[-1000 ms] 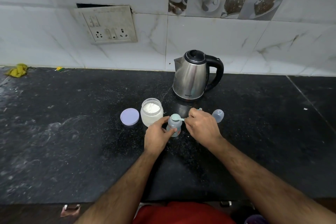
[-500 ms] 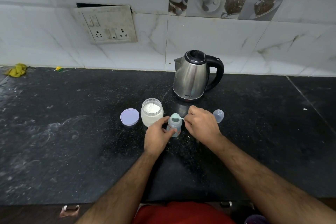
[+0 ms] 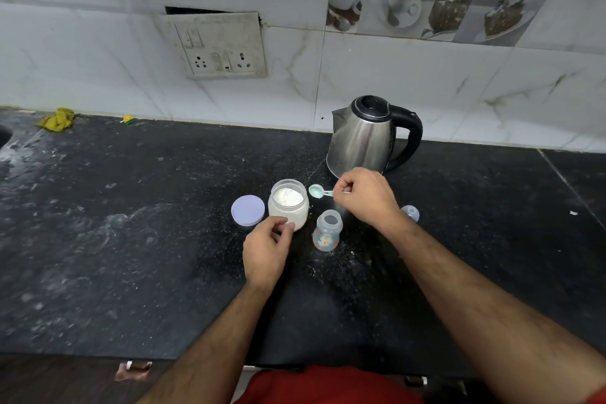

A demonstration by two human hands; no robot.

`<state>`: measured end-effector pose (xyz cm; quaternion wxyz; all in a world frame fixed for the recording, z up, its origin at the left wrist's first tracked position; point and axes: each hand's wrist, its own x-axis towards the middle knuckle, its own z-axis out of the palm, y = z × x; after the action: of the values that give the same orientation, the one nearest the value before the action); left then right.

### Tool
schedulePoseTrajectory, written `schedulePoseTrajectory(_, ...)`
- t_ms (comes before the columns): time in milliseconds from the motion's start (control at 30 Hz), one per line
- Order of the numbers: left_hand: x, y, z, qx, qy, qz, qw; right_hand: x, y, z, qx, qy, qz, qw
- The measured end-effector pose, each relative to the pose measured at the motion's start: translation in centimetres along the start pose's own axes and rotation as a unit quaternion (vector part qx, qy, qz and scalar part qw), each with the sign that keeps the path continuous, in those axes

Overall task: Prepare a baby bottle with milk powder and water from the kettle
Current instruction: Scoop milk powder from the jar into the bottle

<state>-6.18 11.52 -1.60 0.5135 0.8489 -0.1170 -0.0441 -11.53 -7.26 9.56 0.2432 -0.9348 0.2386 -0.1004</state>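
Note:
An open baby bottle (image 3: pixel 327 232) stands upright on the black counter (image 3: pixel 131 239), no hand on it. Left of it is an open jar of white milk powder (image 3: pixel 288 203), and my left hand (image 3: pixel 267 248) touches the jar's near side with its fingertips. My right hand (image 3: pixel 365 196) pinches the handle of a small pale green scoop (image 3: pixel 317 191), held in the air between the jar and the steel kettle (image 3: pixel 364 138). The scoop's bowl looks empty. The kettle stands behind with its lid shut.
The jar's lilac lid (image 3: pixel 248 210) lies flat left of the jar. The bottle's clear cap (image 3: pixel 411 212) lies right of my right wrist. A yellow cloth (image 3: pixel 57 119) sits at the far left by the wall. A socket plate (image 3: pixel 218 44) hangs on the tiled wall.
My right hand lifted the scoop off the bottle's mouth and carried it up and back toward the jar. My left hand let go of the bottle and moved left to the jar.

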Motion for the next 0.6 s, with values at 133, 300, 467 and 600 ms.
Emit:
schedulePoseTrajectory(133, 1.0, -0.5, -1.3, 0.009, 0.020, -0.015, 1.000, 2.4, -2.4, 1.1, -0.074, -0.043, -0.058, 0.995)
schedulePoseTrajectory(300, 2.2, -0.7, -2.3, 0.038, 0.002, -0.029, 0.999, 4.6, -5.4, 2.8, -0.195, -0.121, -0.132, 0.964)
schedulePoseTrajectory(467, 2.6, -0.1, -2.6, 0.052, -0.029, -0.027, 0.998, 4.9, -7.0, 4.2, -0.287, -0.202, -0.168, 0.921)
schedulePoseTrajectory(600, 2.6, 0.2, -2.8, 0.053, -0.041, -0.022, 0.998, 5.3, -7.2, 4.7, -0.281, -0.205, -0.192, 0.918)
